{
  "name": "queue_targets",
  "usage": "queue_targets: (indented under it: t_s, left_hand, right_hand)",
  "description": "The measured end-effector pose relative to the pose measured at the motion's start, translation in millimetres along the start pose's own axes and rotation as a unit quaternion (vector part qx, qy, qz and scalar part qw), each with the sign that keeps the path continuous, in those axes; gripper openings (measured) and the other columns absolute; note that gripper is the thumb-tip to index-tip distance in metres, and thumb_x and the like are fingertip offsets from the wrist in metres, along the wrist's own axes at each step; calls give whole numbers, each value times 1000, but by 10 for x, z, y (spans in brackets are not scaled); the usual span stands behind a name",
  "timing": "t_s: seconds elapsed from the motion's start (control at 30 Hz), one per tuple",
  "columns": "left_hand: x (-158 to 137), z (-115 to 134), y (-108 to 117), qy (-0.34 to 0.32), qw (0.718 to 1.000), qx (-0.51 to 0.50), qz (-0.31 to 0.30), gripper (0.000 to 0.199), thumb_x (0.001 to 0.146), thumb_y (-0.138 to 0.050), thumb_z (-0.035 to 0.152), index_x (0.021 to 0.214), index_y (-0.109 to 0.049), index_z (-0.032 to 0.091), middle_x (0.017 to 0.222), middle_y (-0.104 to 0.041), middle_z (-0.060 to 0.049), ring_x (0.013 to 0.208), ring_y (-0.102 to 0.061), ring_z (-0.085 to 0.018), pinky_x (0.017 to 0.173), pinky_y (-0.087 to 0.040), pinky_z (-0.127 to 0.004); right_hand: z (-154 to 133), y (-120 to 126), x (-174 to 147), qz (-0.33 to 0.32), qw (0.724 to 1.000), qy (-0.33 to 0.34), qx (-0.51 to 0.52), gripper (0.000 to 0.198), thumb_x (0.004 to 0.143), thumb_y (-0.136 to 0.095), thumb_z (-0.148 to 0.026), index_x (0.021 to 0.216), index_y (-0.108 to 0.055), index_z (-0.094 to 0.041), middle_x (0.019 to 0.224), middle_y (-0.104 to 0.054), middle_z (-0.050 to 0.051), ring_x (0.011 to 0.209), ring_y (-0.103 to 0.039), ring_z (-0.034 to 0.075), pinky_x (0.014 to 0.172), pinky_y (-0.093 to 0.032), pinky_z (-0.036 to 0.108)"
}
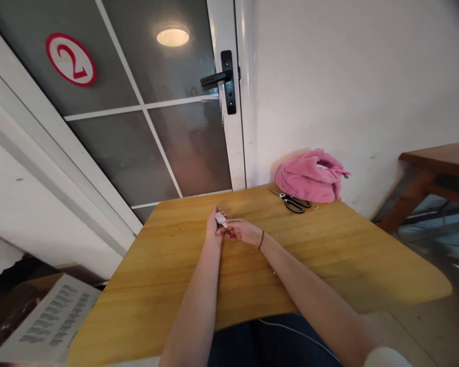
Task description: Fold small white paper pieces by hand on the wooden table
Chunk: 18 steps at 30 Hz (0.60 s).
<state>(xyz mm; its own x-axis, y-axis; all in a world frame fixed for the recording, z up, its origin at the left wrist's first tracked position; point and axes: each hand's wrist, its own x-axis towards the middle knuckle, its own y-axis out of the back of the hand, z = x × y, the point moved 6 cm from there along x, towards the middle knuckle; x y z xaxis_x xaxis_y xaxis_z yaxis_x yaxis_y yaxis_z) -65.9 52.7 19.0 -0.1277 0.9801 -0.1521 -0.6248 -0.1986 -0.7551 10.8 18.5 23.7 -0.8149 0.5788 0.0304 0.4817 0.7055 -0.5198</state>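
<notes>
Small white piece (221, 219) is btwn your L hand (213, 224) & R hand (243, 232), fingers curled, both pinching it, over the worktop (156, 285). That's yellowish wood grain, rounded corners; ahead of you, a white-framed, dark-glazed door (110, 148) & white wall (348, 76). Beyond your R hand: blk-handled scissors (294, 204), just beside a fuzzy, crumpled pink bundle (308, 176).

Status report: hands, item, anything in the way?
Left hand holding small white piece. Right hand at its edge. Scissors and pink cloth off to the right, apart from both hands.
</notes>
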Motion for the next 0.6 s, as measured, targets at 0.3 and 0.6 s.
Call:
queue_targets:
  t_s: [0.3, 0.6]
  left_hand:
    - [53, 5, 17, -60, 998, 7, -26, 16, 69, -54, 19, 85, -52, 17, 71, -55, -1, 52, -53, -6, 36, -34, -11]
    - [11, -2, 11, -89, 991, 96, -18, 31, 62, -64, 32, 86, -50, 18, 64, -56, 1, 34, -43, -2, 27, -19, -10]
  right_hand:
    - [27, 116, 36, 50, 998, -1, 26, 21, 77, -45, -28, 90, -55, -16, 91, -61, 6, 60, -50, 7, 53, -37, 19]
    - [57, 127, 79, 71, 996, 4, 60, 20, 79, -43, -32, 87, -53, -17, 72, -60, 2, 53, -47, 7, 50, -35, 19]
